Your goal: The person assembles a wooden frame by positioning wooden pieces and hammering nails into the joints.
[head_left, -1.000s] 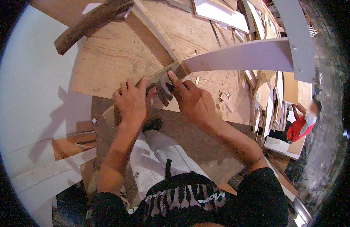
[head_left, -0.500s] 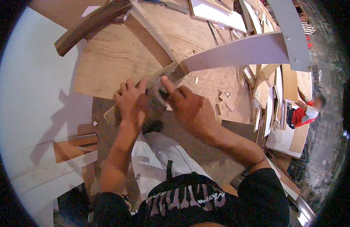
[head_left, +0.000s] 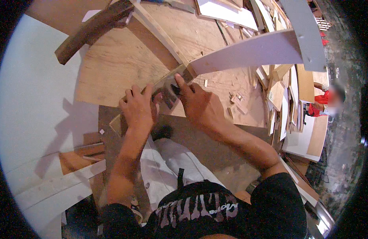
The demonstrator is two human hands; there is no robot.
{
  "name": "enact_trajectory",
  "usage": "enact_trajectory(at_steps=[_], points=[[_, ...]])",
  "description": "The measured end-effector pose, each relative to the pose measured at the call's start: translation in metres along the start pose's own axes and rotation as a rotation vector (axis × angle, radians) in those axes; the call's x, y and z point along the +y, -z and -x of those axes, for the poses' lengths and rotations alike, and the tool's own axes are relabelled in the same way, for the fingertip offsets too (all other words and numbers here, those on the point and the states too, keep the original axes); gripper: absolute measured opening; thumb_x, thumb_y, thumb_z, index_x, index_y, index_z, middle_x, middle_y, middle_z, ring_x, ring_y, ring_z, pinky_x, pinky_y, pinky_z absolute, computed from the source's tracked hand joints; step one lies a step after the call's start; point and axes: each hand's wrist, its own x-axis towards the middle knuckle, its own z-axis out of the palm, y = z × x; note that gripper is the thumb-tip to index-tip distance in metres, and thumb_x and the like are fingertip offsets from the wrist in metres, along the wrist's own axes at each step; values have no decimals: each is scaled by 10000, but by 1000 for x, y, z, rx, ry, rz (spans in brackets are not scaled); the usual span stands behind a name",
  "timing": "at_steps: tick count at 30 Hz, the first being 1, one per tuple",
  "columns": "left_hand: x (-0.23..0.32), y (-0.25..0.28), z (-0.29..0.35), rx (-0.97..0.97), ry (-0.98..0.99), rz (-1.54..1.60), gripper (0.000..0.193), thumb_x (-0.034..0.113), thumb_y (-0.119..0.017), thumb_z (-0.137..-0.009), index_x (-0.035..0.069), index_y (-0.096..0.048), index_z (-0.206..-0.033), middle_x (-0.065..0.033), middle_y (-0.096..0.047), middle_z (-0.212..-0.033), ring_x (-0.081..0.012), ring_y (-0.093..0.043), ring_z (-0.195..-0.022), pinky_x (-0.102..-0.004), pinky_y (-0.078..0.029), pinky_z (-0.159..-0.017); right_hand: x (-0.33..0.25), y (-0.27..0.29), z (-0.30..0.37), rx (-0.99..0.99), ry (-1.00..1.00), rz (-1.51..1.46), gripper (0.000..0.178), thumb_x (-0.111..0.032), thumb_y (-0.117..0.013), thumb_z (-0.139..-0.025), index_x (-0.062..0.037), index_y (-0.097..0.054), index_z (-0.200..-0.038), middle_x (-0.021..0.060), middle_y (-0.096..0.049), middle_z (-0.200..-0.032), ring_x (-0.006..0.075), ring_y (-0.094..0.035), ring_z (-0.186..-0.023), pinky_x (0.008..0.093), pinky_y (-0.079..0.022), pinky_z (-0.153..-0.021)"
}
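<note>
My left hand (head_left: pixel 138 107) grips a wooden strip (head_left: pixel 119 122), its fingers over the far edge and its thumb on the near side. The strip runs slantwise up to the right, meeting the corner of a standing wooden frame (head_left: pixel 160 32). My right hand (head_left: pixel 202 105) is closed round a black-handled tool (head_left: pixel 175 89), with the index finger stretched forward along it. The tool's flat grey blade (head_left: pixel 168 97) lies against the strip between my hands. Blur and the fingers hide part of the blade, so its exact kind is unclear.
Below lies a plywood sheet (head_left: pixel 108 75) with small wood scraps (head_left: pixel 236 101) at its right. A curved brown piece (head_left: pixel 88 34) and a white curved panel (head_left: pixel 251 49) rise beyond. Boards (head_left: pixel 277 93) are stacked rightward; a person in red (head_left: pixel 321 104) is beside them. White panels (head_left: pixel 36 107) stand left.
My right hand and the tool have shifted slightly up along the strip, and the blade shows more sharply. My left hand stays on the strip. The person at the right has changed posture.
</note>
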Motion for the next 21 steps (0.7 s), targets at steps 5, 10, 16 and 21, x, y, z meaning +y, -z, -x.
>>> enact_trajectory(at_steps=[5, 10, 16, 21], points=[[1, 9, -3, -167, 33, 134, 407, 305, -664, -924, 250, -573, -1317, -108, -541, -1120, -312, -563, -1080, -512, -465, -829, -16, 7, 21, 168, 228, -154, 556, -268, -582, -1008, -229, -415, -1537, 175, -680, -1065, 390, -715, -788, 481, -582, -621], [-1, 4, -2, -138, 17, 100, 470, 357, -706, -882, 256, -573, -1322, -104, -541, -1143, -315, -558, -1109, -516, -466, -838, -5, 3, 5, 94, 18, -25, 566, -261, -583, -1003, -233, -410, -1541, 176, -682, -1057, 385, -719, -789, 468, -587, -623], [3, 13, -6, -174, 37, 156, 463, 393, -679, -905, 246, -586, -1334, -122, -539, -1165, -334, -549, -1139, -536, -461, -849, -5, 4, 2, 69, 76, -15, 564, -271, -572, -1000, -247, -413, -1540, 177, -680, -1052, 386, -719, -778, 477, -587, -622], [0, 0, -3, -78, 11, 136, 430, 426, -626, -955, 233, -585, -1337, -118, -541, -1167, -330, -550, -1136, -534, -461, -854, -13, 5, 13, 114, -4, -9, 577, -246, -588, -981, -226, -427, -1535, 165, -671, -1012, 377, -717, -758, 468, -583, -605]])
